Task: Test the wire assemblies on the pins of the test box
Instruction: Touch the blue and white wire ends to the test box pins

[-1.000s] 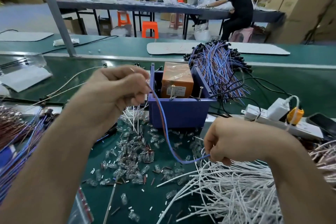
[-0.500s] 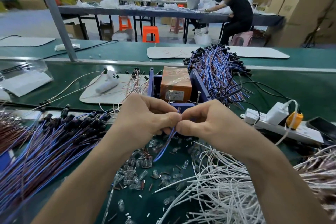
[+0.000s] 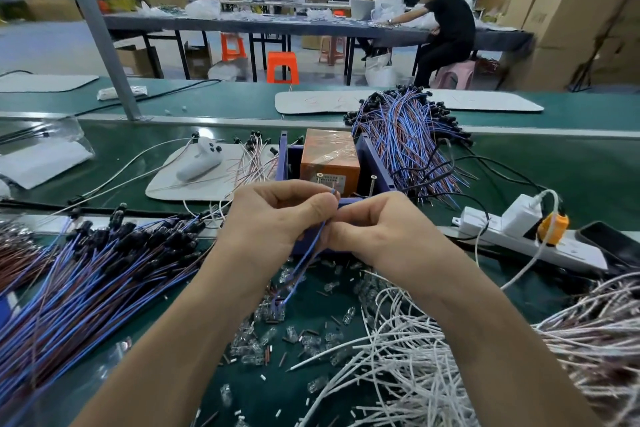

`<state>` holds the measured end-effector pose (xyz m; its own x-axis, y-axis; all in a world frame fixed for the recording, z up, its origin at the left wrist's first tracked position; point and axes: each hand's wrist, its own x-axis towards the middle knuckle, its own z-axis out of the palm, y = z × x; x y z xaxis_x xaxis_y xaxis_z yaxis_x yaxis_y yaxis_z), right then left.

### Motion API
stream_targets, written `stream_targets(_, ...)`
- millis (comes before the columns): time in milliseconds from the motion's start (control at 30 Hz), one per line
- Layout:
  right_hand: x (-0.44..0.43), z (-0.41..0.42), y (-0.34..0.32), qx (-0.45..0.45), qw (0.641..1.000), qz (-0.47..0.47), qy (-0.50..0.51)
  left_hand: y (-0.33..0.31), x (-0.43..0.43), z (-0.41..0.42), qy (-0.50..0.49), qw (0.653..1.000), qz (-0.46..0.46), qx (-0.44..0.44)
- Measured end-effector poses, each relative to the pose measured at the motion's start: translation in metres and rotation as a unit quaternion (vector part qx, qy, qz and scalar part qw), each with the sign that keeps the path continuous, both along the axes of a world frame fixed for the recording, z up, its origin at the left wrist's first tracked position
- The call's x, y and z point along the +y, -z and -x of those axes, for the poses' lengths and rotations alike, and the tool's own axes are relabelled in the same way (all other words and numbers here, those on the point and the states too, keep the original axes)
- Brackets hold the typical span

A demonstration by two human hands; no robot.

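A blue test box [image 3: 375,163] stands on the green bench with an orange block [image 3: 329,159] inside and two upright metal pins [image 3: 373,182] at its front. Right in front of it, my left hand [image 3: 277,222] and my right hand [image 3: 377,229] meet and both pinch one blue and red wire assembly [image 3: 304,260]. Its bare tips stick up above my left thumb, close to the left pin. The wire's loop hangs down between my wrists to the bench.
Heaps of blue and red wire assemblies lie at left [image 3: 86,281] and behind the box at right [image 3: 408,139]. White wires [image 3: 433,357] pile at lower right. Clear small parts [image 3: 277,333] litter the mat. A power strip [image 3: 519,243] and a phone [image 3: 613,246] sit right.
My hands came together from apart: the right rose from the white wires to meet the left before the box. The wire's loop now hangs shorter between them.
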<state>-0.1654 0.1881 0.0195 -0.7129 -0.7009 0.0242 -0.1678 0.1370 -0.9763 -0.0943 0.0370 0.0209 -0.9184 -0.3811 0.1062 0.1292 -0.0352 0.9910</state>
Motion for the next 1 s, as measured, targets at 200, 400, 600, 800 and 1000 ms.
stream_targets(200,0.005,0.002,-0.005,0.017,0.996,-0.003,0.084,-0.007,-0.004,-0.005,0.091,0.994,0.057,-0.025)
stream_targets(400,0.009,0.004,-0.009,0.001,0.999,-0.026,0.048,-0.006,-0.004,-0.005,0.099,0.992,0.072,-0.036)
stream_targets(600,0.013,0.002,-0.014,0.007,0.999,-0.046,-0.025,-0.004,-0.008,-0.004,0.13,0.988,0.051,-0.063)
stream_targets(800,0.017,0.0,-0.013,0.039,0.991,-0.096,-0.08,-0.005,-0.013,-0.002,0.08,0.995,-0.012,-0.054)
stream_targets(1000,0.039,0.002,-0.025,0.111,0.93,-0.318,-0.148,-0.013,-0.021,-0.003,0.043,0.994,-0.094,-0.033)
